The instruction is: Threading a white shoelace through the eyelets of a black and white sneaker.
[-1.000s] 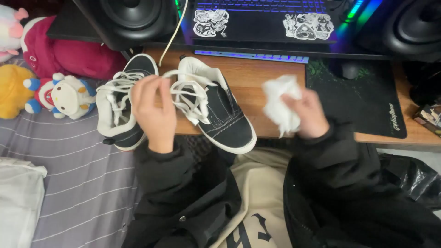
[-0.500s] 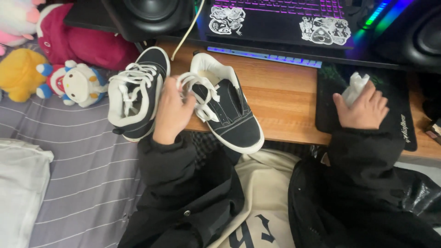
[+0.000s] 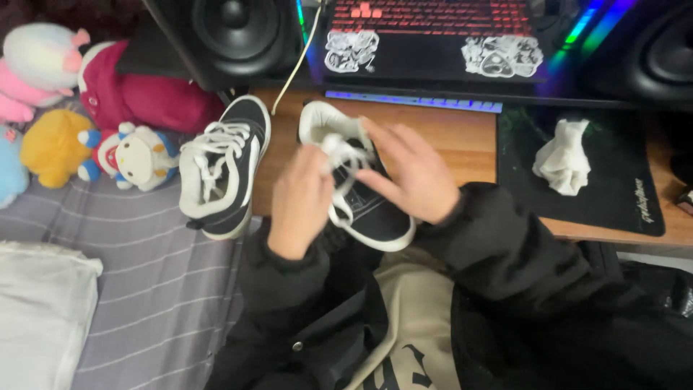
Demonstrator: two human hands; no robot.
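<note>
Two black canvas sneakers with white soles and white laces lie on the near edge of a wooden desk [image 3: 462, 137]. Both my hands are on the right sneaker [image 3: 375, 220]. My left hand [image 3: 299, 198] pinches its white laces [image 3: 339, 148] near the tongue. My right hand [image 3: 408, 173] lies over the shoe's upper with fingers spread, touching the laces too. The left sneaker [image 3: 224, 170] sits untouched, hanging partly over the desk's left end. A crumpled white wipe [image 3: 564, 155] rests on the black mouse pad [image 3: 621, 195], apart from both hands.
Behind the shoes stand a lit keyboard [image 3: 433, 18] with stickers, a black speaker [image 3: 224, 32] at left and another [image 3: 660, 47] at right. Plush toys [image 3: 94, 130] lie on a striped grey bedsheet [image 3: 130, 282] to the left, with a white pillow [image 3: 40, 310] nearer.
My right hand has set the white wipe down on the mouse pad and come left onto the right sneaker. My left hand has stayed at the laces.
</note>
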